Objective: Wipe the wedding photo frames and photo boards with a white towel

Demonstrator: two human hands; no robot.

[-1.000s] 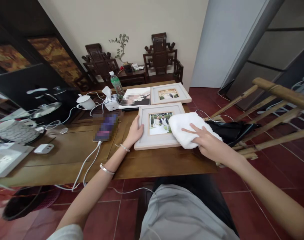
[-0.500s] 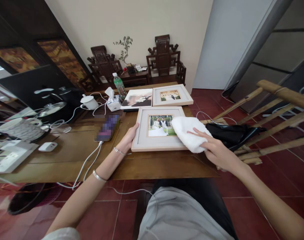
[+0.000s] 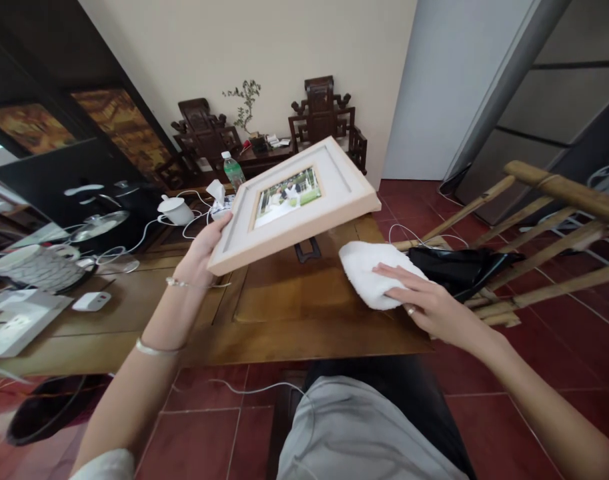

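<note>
My left hand [image 3: 207, 250] grips the left edge of a picture frame [image 3: 341, 175], which is lifted off the table and tilted. The frame has a pale wood border, a light mat and a photo of two people outdoors. A dark stand or catch [image 3: 307, 250] shows beneath its underside. In my right hand [image 3: 427, 297] is a white fluffy cloth [image 3: 377, 273], held low at the right part of the wooden table [image 3: 294, 333], apart from the frame. The lifted frame hides whatever lies behind it.
Left on the table stand a white lidded cup [image 3: 177, 211], a tissue box [image 3: 220, 203], a patterned mug [image 3: 37, 267], a charger [image 3: 91, 301] and a power strip [image 3: 24, 327] with cables. A green-labelled bottle [image 3: 233, 170] stands behind. A bamboo chair [image 3: 549, 220] holds a black bag [image 3: 459, 270].
My left hand has raised the picture frame off the table, tilting it up and leftward. The cloth in my right hand no longer touches the frame and stays near its former spot.
</note>
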